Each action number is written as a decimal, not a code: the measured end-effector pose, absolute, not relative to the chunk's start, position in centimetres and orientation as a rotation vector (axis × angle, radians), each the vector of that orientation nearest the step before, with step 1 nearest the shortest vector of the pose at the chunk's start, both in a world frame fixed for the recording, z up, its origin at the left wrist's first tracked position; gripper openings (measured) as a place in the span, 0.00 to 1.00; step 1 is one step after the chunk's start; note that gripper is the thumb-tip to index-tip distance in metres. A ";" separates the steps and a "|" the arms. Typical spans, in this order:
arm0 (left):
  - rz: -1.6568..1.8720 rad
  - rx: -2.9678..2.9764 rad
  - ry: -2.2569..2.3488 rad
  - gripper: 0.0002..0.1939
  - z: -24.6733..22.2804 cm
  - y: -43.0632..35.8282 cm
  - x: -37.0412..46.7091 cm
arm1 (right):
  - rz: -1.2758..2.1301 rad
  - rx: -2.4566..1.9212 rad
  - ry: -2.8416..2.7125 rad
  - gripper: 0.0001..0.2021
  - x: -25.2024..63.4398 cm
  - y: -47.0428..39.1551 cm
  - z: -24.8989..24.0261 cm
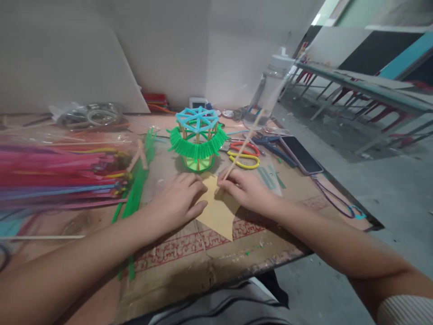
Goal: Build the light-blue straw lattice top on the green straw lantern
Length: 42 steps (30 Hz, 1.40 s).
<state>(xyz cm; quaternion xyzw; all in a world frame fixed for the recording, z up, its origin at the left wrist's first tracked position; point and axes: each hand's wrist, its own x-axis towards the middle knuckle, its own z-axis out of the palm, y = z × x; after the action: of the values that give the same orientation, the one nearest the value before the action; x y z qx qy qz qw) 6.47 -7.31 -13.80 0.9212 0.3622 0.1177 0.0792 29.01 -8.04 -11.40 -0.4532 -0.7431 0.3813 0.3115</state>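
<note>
My right hand (241, 189) pinches a long thin wooden stick (242, 146), which slants up to the right with its lower end on a sheet of yellow paper (218, 214). My left hand (184, 196) rests on the paper's left edge, thumb apart from the fingers and nothing in its grasp. Just behind the paper stands a small model (199, 140) with a blue spoked top, a fringed green ring and a green base.
Bundles of colored pipe cleaners (61, 176) and green strips (135, 189) lie at left. Scissors (245, 155), pliers (277, 149), a phone (301, 155) and a water bottle (269, 90) are at right. Coiled wire (98, 115) sits at back left.
</note>
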 end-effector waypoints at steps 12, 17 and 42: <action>0.411 2.731 1.026 0.14 -14.6 -6.8 6.1 | 1.869 -0.637 -0.795 0.13 28.8 -9.5 -9.4; 0.352 2.750 0.995 0.17 -14.1 -6.9 5.9 | 1.874 -0.620 -0.819 0.17 28.9 -9.4 -9.9; 0.803 2.267 1.634 0.32 2.5 -3.6 -8.6 | 1.539 -0.837 -1.157 0.22 31.1 -10.0 -7.3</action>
<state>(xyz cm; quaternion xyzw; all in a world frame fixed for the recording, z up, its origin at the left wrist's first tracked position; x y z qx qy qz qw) -8.56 -3.57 2.48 0.7743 0.5582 0.2744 0.1168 31.12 -10.02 -7.27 -0.3457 -0.4778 0.6358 0.4979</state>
